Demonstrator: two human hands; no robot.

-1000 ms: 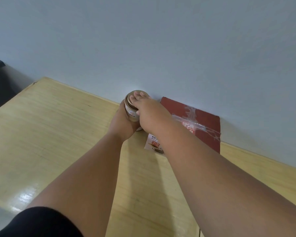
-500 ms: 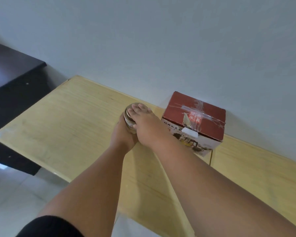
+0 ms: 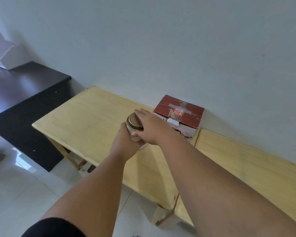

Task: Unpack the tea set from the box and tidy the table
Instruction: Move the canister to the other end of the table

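fingers [image 3: 124,130] of the left hand [image 3: 125,142] wrapped the tin [image 3: 135,128]; the right hand [image 3: 152,127] clamped its lid [image 3: 132,121] from above, thumb pinching the near side. my guess at the risk: the lid giving suddenly could jerk the tin over onto the table [image 3: 85,120]. just beyond the fingers sat the taped red box [image 3: 179,110], unopened, marked 水具; the tin's label was hidden.

tin [image 3: 134,123] sides — hidden by left hand [image 3: 125,142], right hand [image 3: 152,127] | box [image 3: 179,115] print — blurred
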